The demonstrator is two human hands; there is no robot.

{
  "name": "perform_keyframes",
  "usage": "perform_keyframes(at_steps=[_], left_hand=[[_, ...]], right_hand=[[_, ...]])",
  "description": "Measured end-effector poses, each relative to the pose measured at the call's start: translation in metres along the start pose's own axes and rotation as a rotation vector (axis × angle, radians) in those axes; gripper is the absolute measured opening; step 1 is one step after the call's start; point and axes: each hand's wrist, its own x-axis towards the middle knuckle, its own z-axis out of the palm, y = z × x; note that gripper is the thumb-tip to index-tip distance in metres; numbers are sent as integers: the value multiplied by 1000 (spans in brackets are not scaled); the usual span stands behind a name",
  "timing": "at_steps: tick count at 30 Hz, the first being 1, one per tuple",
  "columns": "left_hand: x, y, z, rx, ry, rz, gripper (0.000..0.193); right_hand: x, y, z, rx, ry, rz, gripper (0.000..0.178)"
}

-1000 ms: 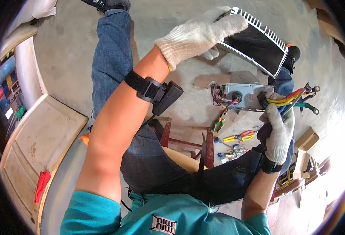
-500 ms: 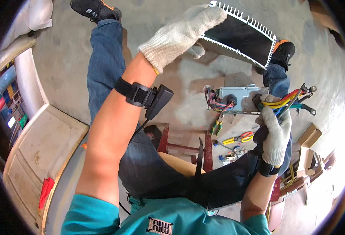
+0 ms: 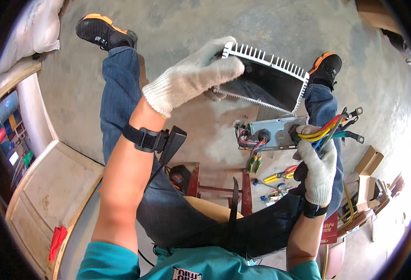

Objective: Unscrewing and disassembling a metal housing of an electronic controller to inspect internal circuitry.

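Observation:
My left hand (image 3: 196, 70), in a white knit glove, grips the left end of a finned metal housing (image 3: 271, 83) with a dark inside. Its thumb lies over the near edge, and the other fingers are partly hidden beneath. Just below, my gloved right hand (image 3: 318, 163) is closed around a bundle of thick cables (image 3: 329, 129) in yellow, red, blue and green, several with ring lugs. These cables lead to a grey metal controller plate (image 3: 273, 130). Thin multicoloured wires (image 3: 251, 140) hang from the plate's left end. The housing is held above and beyond the plate, apparently apart from it.
Green-handled pliers (image 3: 255, 164) and yellow-and-red cutters (image 3: 282, 174) lie on the floor near small parts (image 3: 275, 193). A dark red stool frame (image 3: 215, 189) stands between my legs. Open cardboard boxes (image 3: 369, 163) are at right, a worn panel (image 3: 51, 191) at left.
The finned housing in my left hand has come nearer and to the left, closer to the plate. My right hand, still on the cables, has shifted slightly left and down.

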Motion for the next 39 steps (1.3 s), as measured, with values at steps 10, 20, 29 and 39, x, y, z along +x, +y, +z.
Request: perform_keyframes(at_steps=[10, 20, 29, 39], left_hand=[[-8, -11, -13, 72, -166, 34, 102], [-15, -15, -15, 227, -253, 6, 106], [-16, -16, -14, 263, -233, -6, 107], [-17, -10, -12, 315, -232, 44, 97]], right_hand=[[0, -3, 2, -44, -22, -22, 28], [0, -4, 3, -93, -50, -14, 28], [1, 0, 2, -80, -61, -34, 32], [1, -1, 3, -95, -54, -35, 33]])
